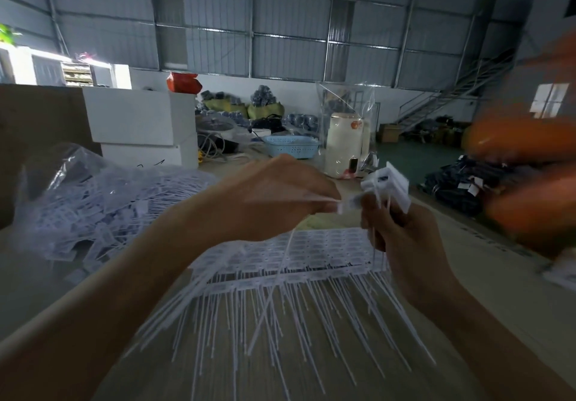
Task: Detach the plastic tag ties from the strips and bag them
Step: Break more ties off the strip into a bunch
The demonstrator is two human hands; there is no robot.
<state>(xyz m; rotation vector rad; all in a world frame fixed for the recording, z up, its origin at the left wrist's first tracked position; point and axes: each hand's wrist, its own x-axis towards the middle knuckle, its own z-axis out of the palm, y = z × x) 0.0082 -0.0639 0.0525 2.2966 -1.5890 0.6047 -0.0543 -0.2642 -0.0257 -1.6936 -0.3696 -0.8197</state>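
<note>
Tie slanting down from left hand

The tag ties on the near table are white, their heads set in a regular grid with small dark printing (too blurred to read). The heap in the clear bag at left looks pale bluish-white. Far off stand a light blue perforated basket, a cream jug, white boxes and a red bag.

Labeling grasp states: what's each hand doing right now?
Left hand: closed, pinching one tag tie.
Right hand: closed, gripping a bunch of detached ties.
</note>
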